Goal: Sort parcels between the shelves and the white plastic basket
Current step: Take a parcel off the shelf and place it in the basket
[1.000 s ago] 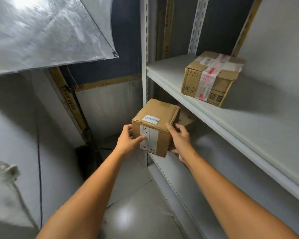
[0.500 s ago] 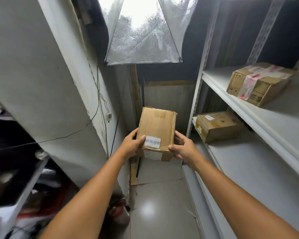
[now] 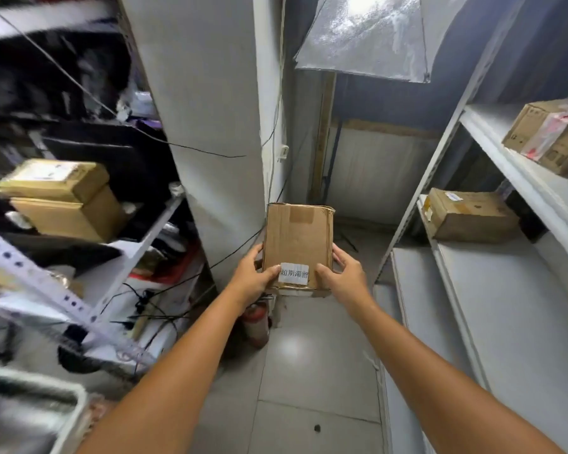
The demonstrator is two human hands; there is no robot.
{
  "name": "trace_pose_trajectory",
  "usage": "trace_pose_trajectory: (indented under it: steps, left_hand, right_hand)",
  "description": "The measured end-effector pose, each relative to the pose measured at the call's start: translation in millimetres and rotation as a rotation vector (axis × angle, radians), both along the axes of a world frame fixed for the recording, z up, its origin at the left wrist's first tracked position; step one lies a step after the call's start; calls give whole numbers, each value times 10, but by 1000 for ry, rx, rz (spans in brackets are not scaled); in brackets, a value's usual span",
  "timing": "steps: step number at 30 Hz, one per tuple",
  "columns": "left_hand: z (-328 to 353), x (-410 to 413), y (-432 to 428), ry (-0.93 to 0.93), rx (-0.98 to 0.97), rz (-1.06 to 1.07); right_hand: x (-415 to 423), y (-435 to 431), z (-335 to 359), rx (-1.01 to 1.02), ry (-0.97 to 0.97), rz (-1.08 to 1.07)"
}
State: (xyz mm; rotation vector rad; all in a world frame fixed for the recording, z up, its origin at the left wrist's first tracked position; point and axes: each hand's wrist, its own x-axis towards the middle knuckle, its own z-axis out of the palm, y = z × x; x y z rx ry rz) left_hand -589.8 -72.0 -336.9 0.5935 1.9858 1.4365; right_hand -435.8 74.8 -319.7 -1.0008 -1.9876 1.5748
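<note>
You hold one brown cardboard parcel [image 3: 297,244] up in front of you over the grey tiled floor [image 3: 309,371], in the aisle between the two shelf units. Your left grip [image 3: 251,280] clasps its near left edge and your right grip [image 3: 341,278] its near right edge, each thumb lying on the top face beside the one white printed label [image 3: 294,273].

On the white metal shelving to your right [image 3: 505,290] there are two more parcels: one brown box with red-and-white tape [image 3: 548,136] on the upper shelf and one plain brown box [image 3: 469,217] on the shelf below.

On the left shelving [image 3: 138,244], blurred, two brown boxes are stacked, the flatter one [image 3: 56,181] on the larger one [image 3: 69,217]. That makes five parcels.

The rim of the white plastic basket [image 3: 78,408] shows at lower left, well apart from the held parcel. One red fire extinguisher [image 3: 256,326] stands on the floor below your left grip.
</note>
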Motion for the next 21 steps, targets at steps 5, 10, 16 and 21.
trace_pose_trajectory:
  steps: [5,10,16,21]
  left_hand:
    - [36,326,-744,85,15,156]
    - [42,731,-1526,114,-54,370]
    - [51,1163,-2598,96,-103,631]
    - [136,1335,-3392,47,-76,801]
  right_hand:
    - [-31,-479,-24,21,-25,177]
    - [-53,-1065,5,14,-29,432]
    - [-151,-1983,-28,93,-98,682]
    - [-414,-2769,-21,120,-65,881]
